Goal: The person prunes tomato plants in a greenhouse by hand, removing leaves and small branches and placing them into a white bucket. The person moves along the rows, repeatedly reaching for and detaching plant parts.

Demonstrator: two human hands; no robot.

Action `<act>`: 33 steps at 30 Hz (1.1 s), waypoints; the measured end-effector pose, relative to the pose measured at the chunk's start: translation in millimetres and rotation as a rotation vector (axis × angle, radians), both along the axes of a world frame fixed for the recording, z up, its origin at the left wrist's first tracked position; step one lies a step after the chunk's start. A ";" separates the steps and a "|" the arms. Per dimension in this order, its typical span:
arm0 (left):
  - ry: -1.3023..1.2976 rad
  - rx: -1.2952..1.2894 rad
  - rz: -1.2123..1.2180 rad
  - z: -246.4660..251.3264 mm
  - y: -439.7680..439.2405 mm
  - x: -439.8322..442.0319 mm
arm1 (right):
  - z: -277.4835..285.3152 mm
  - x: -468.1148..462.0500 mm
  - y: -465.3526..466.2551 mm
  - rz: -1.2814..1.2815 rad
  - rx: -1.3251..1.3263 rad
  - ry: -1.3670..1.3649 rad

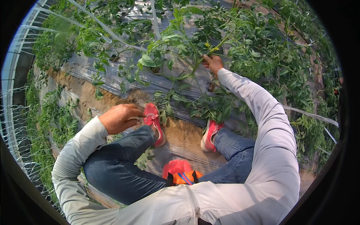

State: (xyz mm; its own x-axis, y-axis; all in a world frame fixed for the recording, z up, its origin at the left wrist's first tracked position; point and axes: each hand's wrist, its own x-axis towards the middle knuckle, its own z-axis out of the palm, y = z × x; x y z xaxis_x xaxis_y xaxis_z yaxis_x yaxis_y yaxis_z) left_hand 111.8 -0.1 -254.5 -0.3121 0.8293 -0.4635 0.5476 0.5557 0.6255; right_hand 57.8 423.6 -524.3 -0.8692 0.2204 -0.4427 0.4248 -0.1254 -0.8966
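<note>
A leafy tomato plant point(194, 53) with yellow flowers point(213, 48) leans over the plastic-covered bed in front of me. At its stem, just below the flowers, is my right hand point(214, 64), with thumb and fingers closed around a thin green stem or side shoot; the exact part is partly hidden by the fingers. My left hand point(122, 118) hovers above my left knee, near the red shoe point(152, 119), its fingers bent and slightly apart, and nothing shows in it.
Silvery plastic mulch film point(90, 69) covers the beds, with a bare soil strip point(182, 135) between my feet. Dense tomato foliage point(261, 50) stands at the right. White strings point(104, 26) cross the upper left. A red and orange item point(180, 171) lies between my legs.
</note>
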 end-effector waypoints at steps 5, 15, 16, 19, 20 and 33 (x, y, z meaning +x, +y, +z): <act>0.066 0.139 0.225 -73.1 84.3 -70.4 | 20.2 -29.8 -20.5 0.131 0.199 0.117; 0.343 0.435 0.715 -132.4 175.1 -152.9 | 79.8 -111.3 -59.4 0.172 -0.005 0.320; 0.453 0.438 0.677 -131.7 175.9 -163.9 | 80.8 -116.8 -66.6 0.181 -0.031 0.322; 0.430 0.509 0.792 -138.5 180.8 -189.1 | 71.7 -123.5 -73.2 0.243 -0.157 0.324; 0.295 0.543 0.894 -142.2 182.6 -195.4 | 67.2 -121.8 -70.3 0.279 -0.202 0.317; 0.087 0.571 0.796 -184.7 187.8 -215.1 | 56.0 -53.5 -95.4 0.818 1.203 0.231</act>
